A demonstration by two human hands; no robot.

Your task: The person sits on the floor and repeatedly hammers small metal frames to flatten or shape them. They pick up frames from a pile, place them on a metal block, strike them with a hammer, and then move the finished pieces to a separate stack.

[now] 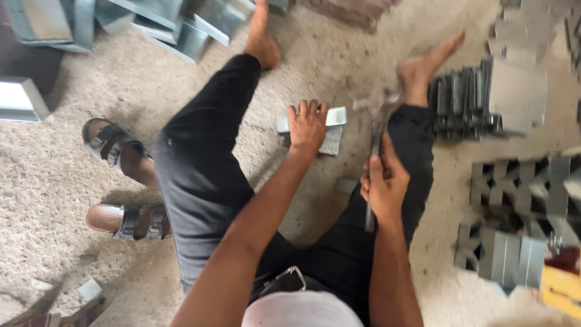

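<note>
Sheet-metal piece (321, 124) lies on the floor (54, 175) between the legs, pinned flat under the left hand (307, 126). Right hand (383, 181) is clenched around a raised hammer (376, 118); strikes should land clear of those spread fingers.

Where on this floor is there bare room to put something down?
Bare floor lies left of the sandals, and a strip runs between the feet near the top. It is crowded on the right with stacked metal pieces, and between the legs, where the left hand presses a metal plate and the right hand holds a hammer.
</note>
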